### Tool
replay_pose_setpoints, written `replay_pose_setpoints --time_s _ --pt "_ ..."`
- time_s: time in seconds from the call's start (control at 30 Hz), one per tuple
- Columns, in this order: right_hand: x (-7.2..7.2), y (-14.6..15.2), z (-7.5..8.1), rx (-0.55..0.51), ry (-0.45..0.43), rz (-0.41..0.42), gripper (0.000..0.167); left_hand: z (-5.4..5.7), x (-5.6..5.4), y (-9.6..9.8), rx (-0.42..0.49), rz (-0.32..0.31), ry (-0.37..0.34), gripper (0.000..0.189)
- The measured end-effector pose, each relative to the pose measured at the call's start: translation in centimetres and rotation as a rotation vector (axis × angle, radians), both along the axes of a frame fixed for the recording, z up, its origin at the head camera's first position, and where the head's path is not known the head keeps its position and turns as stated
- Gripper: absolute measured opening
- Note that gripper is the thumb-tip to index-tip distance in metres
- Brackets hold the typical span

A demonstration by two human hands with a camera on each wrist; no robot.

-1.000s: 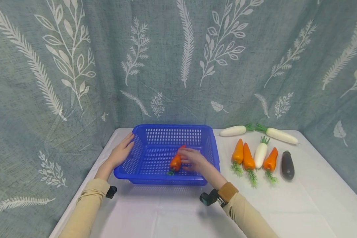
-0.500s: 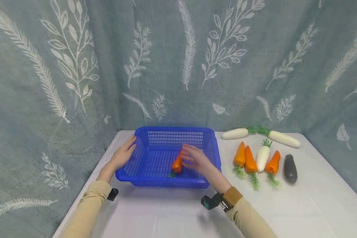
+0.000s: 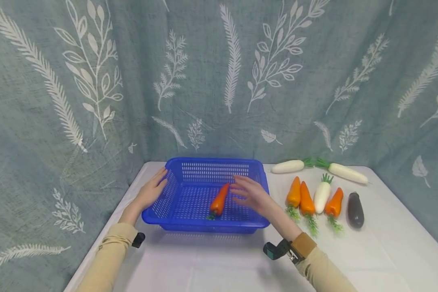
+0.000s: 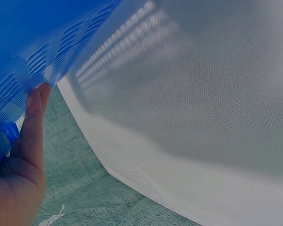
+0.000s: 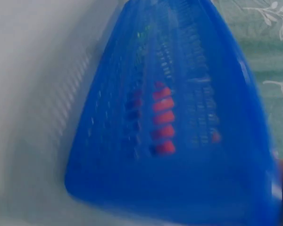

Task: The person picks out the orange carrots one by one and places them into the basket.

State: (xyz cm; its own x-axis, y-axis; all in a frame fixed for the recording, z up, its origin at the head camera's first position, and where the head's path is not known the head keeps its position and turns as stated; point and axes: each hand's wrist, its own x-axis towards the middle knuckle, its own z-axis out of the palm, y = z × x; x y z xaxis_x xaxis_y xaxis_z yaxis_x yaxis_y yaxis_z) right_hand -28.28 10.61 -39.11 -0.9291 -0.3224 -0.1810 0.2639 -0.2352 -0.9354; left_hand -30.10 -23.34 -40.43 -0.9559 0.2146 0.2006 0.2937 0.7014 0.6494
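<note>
In the head view a blue plastic basket (image 3: 204,227) with slotted walls stands on the table. One orange carrot (image 3: 220,200) lies inside it, its green top toward the front. My left hand (image 3: 151,192) lies along the basket's left side with extended fingers; the left wrist view has its fingertips against the slotted wall (image 4: 61,52). Over the basket's right part hovers my right hand (image 3: 250,194), fingers loosely spread, just right of the carrot and holding nothing. In the blurred right wrist view, orange-red shows through the slots of the basket (image 5: 132,179).
Right of the basket lie several carrots (image 3: 306,198), a short white radish (image 3: 322,196) and a dark eggplant (image 3: 355,211). Two long white radishes (image 3: 287,166) lie behind them. A patterned green-grey curtain (image 3: 211,81) closes the back of the white table (image 3: 204,263).
My right hand has drawn back to the right, away from the carrot, which stays in the basket and shows fully now. My left hand keeps its place at the basket's side.
</note>
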Motion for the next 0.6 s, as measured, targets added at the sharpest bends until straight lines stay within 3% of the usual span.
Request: replay_pose_setpoints --time_s 0.33,0.6 --pt "0.3 4.4 1.6 0.139 0.139 0.061 0.055 0.1 0.0 -0.1 -0.005 -0.003 -0.005 0.051" --pt "0.5 7.5 2.0 0.09 0.16 0.052 0.057 0.0 -0.1 0.0 -0.009 -0.009 0.0 0.05"
